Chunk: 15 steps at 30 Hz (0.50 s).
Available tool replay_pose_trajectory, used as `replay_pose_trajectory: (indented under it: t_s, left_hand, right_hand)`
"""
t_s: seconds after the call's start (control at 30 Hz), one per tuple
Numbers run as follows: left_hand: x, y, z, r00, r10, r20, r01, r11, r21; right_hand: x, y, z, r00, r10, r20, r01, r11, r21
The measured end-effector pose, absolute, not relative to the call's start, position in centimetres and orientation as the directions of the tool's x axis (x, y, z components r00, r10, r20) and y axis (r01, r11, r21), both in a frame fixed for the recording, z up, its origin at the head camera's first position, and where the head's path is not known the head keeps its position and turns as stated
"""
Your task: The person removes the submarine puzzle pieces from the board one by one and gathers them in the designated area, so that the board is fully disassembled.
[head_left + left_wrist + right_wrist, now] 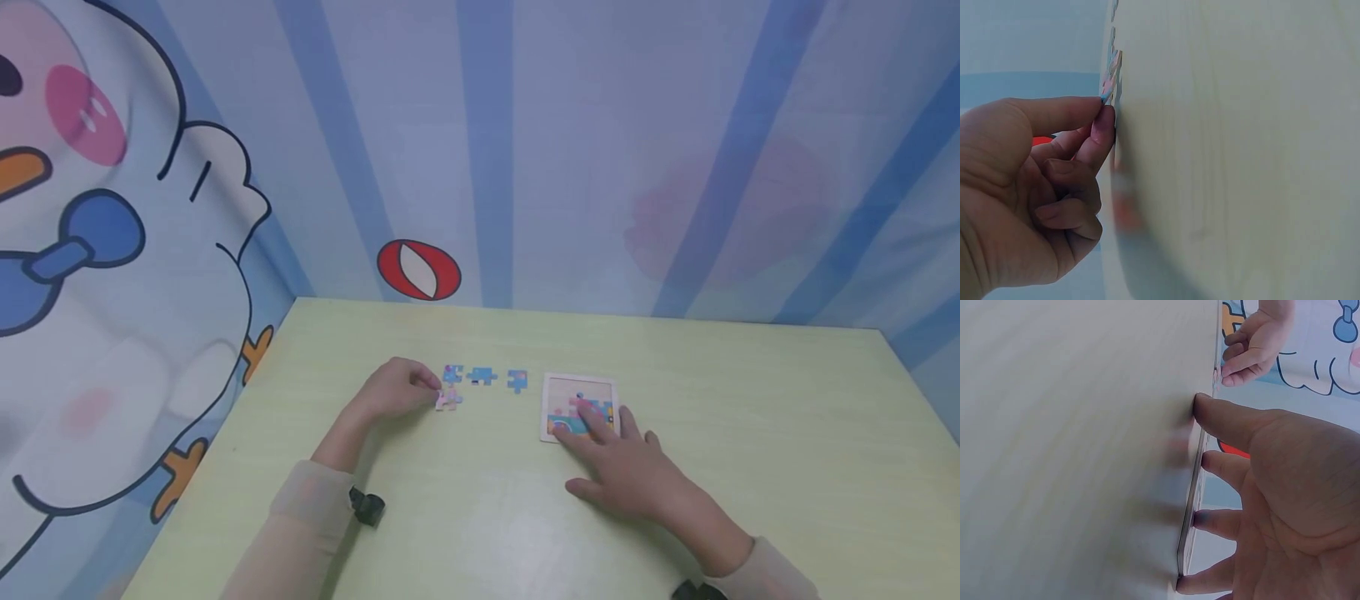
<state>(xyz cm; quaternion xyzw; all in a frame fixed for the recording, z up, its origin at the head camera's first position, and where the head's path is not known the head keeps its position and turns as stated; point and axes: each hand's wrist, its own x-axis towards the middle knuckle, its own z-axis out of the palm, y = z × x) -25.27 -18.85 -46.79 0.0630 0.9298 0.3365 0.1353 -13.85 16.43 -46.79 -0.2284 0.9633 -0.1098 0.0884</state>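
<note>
My left hand [397, 389] pinches a pink jigsaw piece [449, 399] between thumb and forefinger, close over the table. In the left wrist view the jigsaw piece [1110, 76] is seen edge-on, tilted at the fingertips. My right hand [626, 467] rests spread over a white-framed puzzle board [544, 408], its fingertips on the lower part and right edge. Pink, blue and orange pieces fill the board's lower part; its upper part shows a bare backing. From the right wrist view, the puzzle board [1192, 503] appears edge-on beneath the straight fingers.
Three blue jigsaw pieces lie in a row left of the board: one piece [453, 373] just behind the pinched one, another piece [482, 376] beside it, and a third piece [517, 381] nearest the frame. A printed curtain [570, 167] stands behind the pale table [750, 417].
</note>
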Motion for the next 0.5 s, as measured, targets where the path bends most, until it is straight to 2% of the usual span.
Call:
replay_pose_trajectory:
  t_s: [0.5]
  left_hand:
    - [-25.17, -18.56, -46.84, -0.961, 0.184, -0.206, 0.016, 0.782, 0.623]
  right_hand:
    - [-13.98, 16.51, -46.92, -0.882, -0.456, -0.119, -0.42, 0.875, -0.241]
